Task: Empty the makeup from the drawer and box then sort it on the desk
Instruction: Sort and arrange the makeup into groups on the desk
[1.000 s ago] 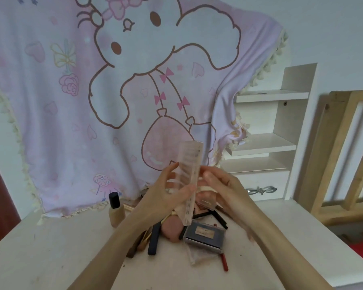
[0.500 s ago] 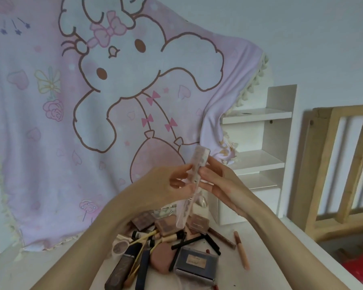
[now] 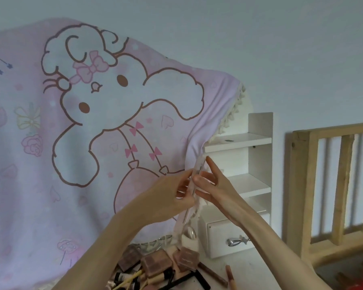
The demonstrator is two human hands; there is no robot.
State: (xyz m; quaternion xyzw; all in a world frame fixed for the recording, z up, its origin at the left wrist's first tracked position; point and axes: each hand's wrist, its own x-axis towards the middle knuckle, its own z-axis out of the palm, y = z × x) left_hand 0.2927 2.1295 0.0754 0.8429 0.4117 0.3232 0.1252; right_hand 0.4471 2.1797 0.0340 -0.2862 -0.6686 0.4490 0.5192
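Nearest, a heap of makeup (image 3: 155, 266) lies on the bench (image 3: 247, 275). Above it, the left hand (image 3: 168, 197) and right hand (image 3: 216, 191) pinch a clear box (image 3: 194, 185) edge-on, fingers clamped on it. Emptying looks done; next, set it aside and sort. Behind stands the closed drawer (image 3: 228, 237).
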